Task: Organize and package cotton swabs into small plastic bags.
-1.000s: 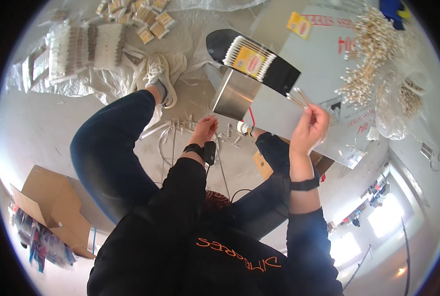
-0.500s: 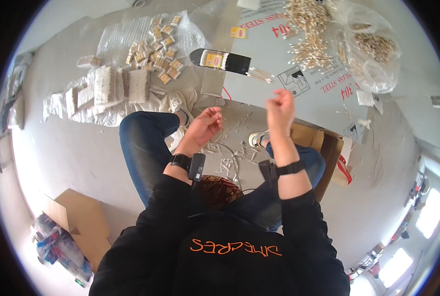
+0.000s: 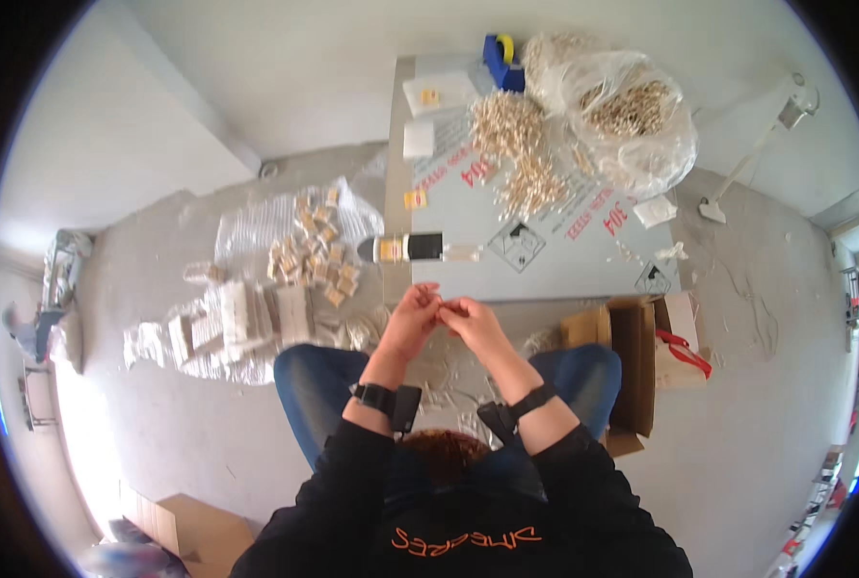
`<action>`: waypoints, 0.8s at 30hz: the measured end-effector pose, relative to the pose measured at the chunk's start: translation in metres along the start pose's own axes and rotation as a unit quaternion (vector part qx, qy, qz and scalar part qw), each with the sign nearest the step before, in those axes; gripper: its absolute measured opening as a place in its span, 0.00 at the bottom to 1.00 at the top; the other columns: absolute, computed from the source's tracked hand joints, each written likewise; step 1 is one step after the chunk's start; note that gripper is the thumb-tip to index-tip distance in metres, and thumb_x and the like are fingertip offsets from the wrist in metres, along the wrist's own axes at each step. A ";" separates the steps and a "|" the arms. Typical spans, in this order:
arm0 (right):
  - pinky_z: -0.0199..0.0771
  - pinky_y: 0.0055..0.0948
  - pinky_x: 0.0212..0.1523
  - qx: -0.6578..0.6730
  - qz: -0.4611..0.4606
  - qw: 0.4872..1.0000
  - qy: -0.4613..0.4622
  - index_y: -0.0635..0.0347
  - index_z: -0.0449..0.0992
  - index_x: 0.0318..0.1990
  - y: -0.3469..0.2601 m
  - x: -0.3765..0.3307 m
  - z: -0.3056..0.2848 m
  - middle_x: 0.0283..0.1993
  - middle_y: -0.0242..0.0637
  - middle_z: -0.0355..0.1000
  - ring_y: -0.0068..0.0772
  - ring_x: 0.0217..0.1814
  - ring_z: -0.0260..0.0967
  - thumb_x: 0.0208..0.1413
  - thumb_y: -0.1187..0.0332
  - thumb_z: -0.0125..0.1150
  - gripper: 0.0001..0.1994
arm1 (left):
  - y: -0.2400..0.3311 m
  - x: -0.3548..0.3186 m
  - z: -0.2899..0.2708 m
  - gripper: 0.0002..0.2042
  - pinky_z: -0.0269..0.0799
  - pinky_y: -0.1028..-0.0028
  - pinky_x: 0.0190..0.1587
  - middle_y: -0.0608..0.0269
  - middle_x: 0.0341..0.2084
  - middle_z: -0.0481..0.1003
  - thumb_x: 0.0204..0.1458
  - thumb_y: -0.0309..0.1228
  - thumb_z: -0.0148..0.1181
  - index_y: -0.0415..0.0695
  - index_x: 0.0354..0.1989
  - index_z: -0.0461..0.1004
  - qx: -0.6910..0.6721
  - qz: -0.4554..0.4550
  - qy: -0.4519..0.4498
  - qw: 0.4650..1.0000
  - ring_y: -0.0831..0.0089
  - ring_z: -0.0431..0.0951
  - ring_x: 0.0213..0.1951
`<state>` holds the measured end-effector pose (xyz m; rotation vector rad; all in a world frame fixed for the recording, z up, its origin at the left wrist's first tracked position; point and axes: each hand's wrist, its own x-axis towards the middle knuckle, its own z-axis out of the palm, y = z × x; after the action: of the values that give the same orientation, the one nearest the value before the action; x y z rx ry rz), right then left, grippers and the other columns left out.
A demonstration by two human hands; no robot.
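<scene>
While the person sits looking down over their own lap, the head view shows the left hand (image 3: 412, 318) and the right hand (image 3: 475, 323) brought together just in front of the near edge of the desk (image 3: 583, 265), fingertips meeting. Something very small seems pinched between them, but it is too tiny to make out, so I cannot tell whether either hand actually grips anything. Both wrists carry dark bands.

Just beyond the hands, on the near left corner of the desk, lies a dark flat box (image 3: 412, 248) with a yellow-and-white label. Farther off, on the desk's middle, sits a loose heap of small pale sticks (image 3: 516, 144), and to its right a clear plastic bag (image 3: 632, 116) holding more of the same. A blue tape dispenser (image 3: 499, 58) stands at the far edge.

To the left, on the floor, a sheet of clear plastic (image 3: 256, 231) carries many small tan packets (image 3: 314, 255) and, nearer, white bundles (image 3: 241, 313). An open cardboard box (image 3: 632, 371) stands on the floor at the right, beside the person's knee.
</scene>
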<state>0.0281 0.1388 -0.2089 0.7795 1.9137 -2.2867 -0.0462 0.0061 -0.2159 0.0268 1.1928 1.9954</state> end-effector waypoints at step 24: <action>0.63 0.20 0.20 0.273 0.067 0.914 -0.292 0.60 0.71 0.53 -0.055 0.088 -0.075 0.33 0.35 0.74 0.22 0.20 0.66 0.64 0.71 0.48 0.12 | 0.088 0.156 0.031 0.23 0.68 0.81 0.40 0.68 0.38 0.67 0.45 0.18 0.56 0.40 0.53 0.65 0.268 -0.090 -0.122 0.951 0.80 0.70 0.36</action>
<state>-0.0429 0.2453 -0.2028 0.1806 0.9526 -2.5848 -0.1949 0.1072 -0.1885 0.4099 1.4766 1.4157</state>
